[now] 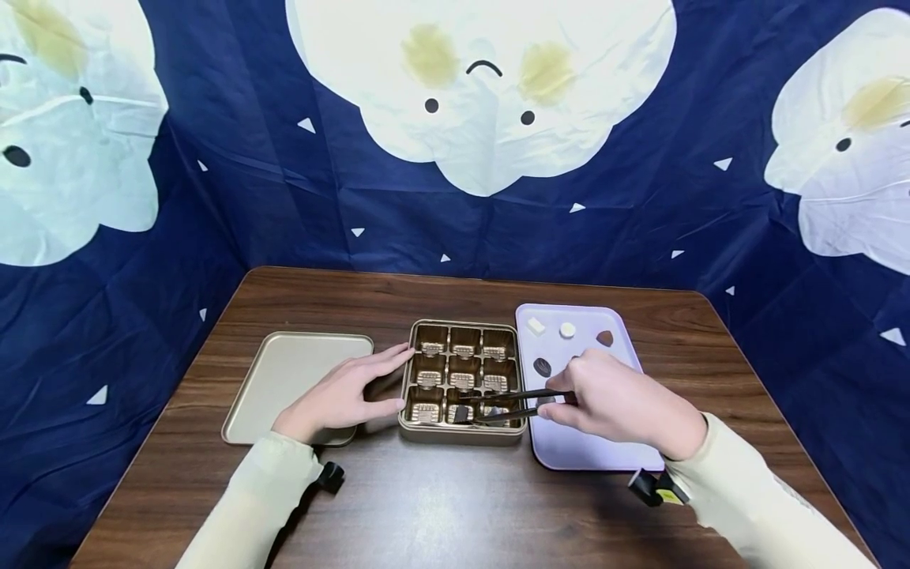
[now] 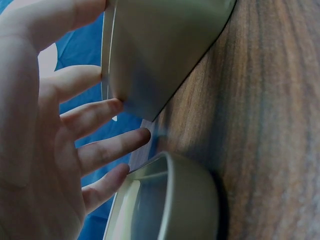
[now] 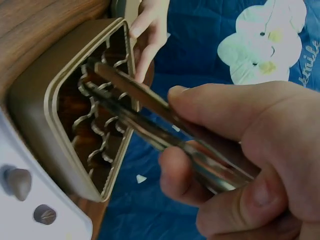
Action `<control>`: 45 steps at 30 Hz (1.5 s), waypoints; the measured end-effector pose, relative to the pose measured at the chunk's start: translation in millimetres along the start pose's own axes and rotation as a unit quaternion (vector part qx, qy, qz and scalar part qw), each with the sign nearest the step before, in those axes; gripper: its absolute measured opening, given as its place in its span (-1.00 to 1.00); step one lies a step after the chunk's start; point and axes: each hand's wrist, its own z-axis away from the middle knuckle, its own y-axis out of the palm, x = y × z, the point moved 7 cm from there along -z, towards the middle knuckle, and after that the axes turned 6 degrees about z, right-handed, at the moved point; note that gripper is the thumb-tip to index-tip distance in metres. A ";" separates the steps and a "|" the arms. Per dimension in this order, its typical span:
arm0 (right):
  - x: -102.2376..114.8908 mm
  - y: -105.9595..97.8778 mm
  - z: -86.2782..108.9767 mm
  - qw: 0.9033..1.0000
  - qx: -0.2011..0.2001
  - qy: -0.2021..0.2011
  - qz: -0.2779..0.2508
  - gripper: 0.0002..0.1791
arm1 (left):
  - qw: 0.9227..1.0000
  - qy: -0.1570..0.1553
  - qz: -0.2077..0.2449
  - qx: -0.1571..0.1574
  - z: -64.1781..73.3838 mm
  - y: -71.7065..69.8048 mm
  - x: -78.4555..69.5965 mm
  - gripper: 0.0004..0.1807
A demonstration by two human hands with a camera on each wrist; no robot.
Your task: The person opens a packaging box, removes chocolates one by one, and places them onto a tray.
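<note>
My right hand (image 1: 611, 399) grips a pair of dark tongs (image 1: 526, 394). Their tips reach into the front row of a gold box (image 1: 462, 435) with a compartmented insert. A dark chocolate piece (image 1: 462, 414) sits in the front middle compartment, right by the tips. In the front right compartment, partly behind the tongs, lies another dark piece (image 1: 495, 412). My left hand (image 1: 341, 399) rests with spread, extended fingers against the box's left side, thumb near the front corner. In the left wrist view its fingertips (image 2: 116, 104) meet the box wall.
Right of the box lies a lilac tray (image 1: 590, 454) bearing a white bar (image 1: 535, 325), a white disc (image 1: 567, 330), a brown piece (image 1: 604, 338) and a dark oval piece (image 1: 543, 367). My right hand covers part of it. A shallow gold lid (image 1: 284, 387) lies on the left.
</note>
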 end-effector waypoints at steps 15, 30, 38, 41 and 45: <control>2.9 4.6 -7.0 0.997 0.041 0.057 0.019 -0.53 | 1.000 0.000 0.004 -0.002 -0.5 2.5 1.7 -0.08; -7.0 13.5 14.7 0.998 -0.009 0.054 -0.022 -0.66 | 1.000 -0.013 -0.001 0.002 0.8 0.6 0.0 -0.08; -11.2 17.7 26.5 0.995 -0.051 0.056 -0.058 -0.73 | 1.000 -0.008 0.000 0.000 0.1 -0.2 -0.4 -0.08; -13.5 20.2 32.0 0.994 -0.077 0.051 -0.063 -0.72 | 1.000 -0.009 0.001 0.001 0.7 -0.5 -0.8 -0.09; -16.6 24.1 38.6 0.991 -0.103 0.048 -0.067 -0.77 | 1.000 -0.009 0.003 0.002 1.6 -0.5 -1.3 -0.09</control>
